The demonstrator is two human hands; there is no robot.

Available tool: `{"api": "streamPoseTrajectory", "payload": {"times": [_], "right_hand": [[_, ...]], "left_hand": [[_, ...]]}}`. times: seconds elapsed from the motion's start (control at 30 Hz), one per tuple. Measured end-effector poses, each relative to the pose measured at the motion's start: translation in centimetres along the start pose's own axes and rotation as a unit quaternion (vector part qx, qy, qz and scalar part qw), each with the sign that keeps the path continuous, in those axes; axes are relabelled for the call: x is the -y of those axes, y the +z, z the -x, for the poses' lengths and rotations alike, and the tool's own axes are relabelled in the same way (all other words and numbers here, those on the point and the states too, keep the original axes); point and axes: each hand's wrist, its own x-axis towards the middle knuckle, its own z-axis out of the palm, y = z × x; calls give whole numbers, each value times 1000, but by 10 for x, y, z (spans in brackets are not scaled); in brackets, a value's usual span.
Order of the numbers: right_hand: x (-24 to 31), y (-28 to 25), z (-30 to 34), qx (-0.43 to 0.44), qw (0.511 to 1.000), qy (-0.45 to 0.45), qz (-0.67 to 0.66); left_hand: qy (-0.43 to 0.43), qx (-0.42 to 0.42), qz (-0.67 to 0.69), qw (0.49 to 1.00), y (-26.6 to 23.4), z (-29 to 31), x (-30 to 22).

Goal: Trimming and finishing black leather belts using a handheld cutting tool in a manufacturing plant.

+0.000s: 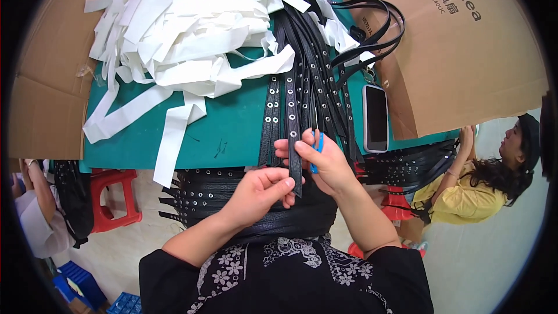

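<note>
A black belt strap [292, 104] with a row of silver eyelets runs down toward me from a bundle of similar straps [317, 58] on the table. My right hand [326, 161] pinches this strap between thumb and fingers a little above its end. Tucked in the same hand is a pair of small scissors [315, 160] with blue handles, its blades toward the far side. My left hand [261, 193] is closed at the strap's lower tip, thumb against its left edge. More eyelet straps [203, 195] lie across my lap under my hands.
White fabric strips [192, 29] are heaped at the far left of the green table [232, 122]. A phone [375, 117] lies right of the straps. Cardboard boxes [49, 75] flank both sides. A red stool [116, 197] stands left; a person in yellow [465, 195] sits right.
</note>
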Motion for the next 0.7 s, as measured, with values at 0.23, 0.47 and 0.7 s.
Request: {"api": "streamPoseTrajectory", "payload": {"times": [0.23,0.47,0.7], "right_hand": [[-5,-5,-2,-53,968,-129,210],[-22,15,22,-2,975,-109,193],[-28,-3,11,-65,988,-102,93]], "left_hand": [[62,-31,-37,997,-27,-19,2],[24,-52,81,995,-24,-50,-26],[-68,-6,187,980,-43,-41,-24]]}}
